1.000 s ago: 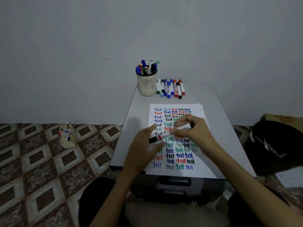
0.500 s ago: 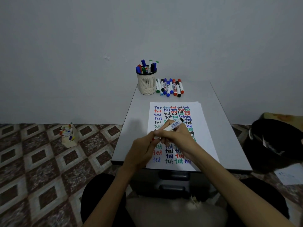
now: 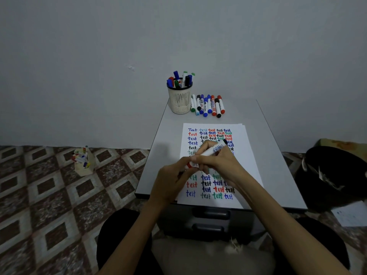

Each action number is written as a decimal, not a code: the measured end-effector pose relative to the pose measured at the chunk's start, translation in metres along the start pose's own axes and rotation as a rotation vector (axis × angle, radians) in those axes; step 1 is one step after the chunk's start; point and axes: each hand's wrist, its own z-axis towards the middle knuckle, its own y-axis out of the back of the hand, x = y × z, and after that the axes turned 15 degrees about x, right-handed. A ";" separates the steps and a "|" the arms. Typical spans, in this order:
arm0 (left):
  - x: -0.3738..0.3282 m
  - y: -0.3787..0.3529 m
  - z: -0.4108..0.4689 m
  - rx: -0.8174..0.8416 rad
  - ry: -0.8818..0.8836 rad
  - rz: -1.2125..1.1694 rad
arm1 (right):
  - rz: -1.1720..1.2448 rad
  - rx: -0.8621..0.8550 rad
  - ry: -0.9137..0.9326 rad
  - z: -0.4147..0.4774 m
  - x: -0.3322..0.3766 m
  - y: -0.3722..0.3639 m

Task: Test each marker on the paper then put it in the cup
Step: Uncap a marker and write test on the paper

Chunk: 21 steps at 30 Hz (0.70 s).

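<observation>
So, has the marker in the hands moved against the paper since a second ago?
Yes: the marker has tilted from lying across the paper to slanting, black end toward its far right.

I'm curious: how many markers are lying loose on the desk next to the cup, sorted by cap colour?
Lying beside the cup:
Blue markers: 3
Red markers: 2
Black markers: 2
Green marker: 1
Light-blue marker: 1
Total: 9
The held marker is not counted.
</observation>
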 end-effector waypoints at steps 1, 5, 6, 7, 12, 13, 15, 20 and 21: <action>-0.001 0.000 0.001 0.001 0.008 0.005 | 0.003 -0.015 0.016 0.000 0.000 0.002; 0.007 -0.004 0.006 -0.055 0.058 0.124 | 0.246 -0.179 0.133 -0.008 0.006 0.026; 0.009 -0.005 0.007 -0.040 0.073 0.143 | 0.294 -0.215 0.151 -0.012 0.007 0.034; 0.011 -0.007 0.007 -0.012 0.088 0.154 | 0.306 -0.230 0.160 -0.016 0.008 0.041; 0.019 -0.012 0.008 0.112 0.124 0.202 | 0.085 -0.302 0.067 -0.038 -0.002 0.057; 0.020 -0.012 0.008 0.118 0.127 0.199 | 0.040 -0.325 0.036 -0.042 -0.005 0.057; 0.021 -0.012 0.008 0.123 0.121 0.198 | 0.063 -0.350 0.027 -0.048 -0.012 0.054; 0.021 -0.012 0.008 0.120 0.121 0.220 | -0.121 -0.500 0.048 -0.055 -0.026 0.049; 0.020 -0.012 0.008 0.120 0.119 0.227 | -0.164 -0.514 0.050 -0.056 -0.029 0.049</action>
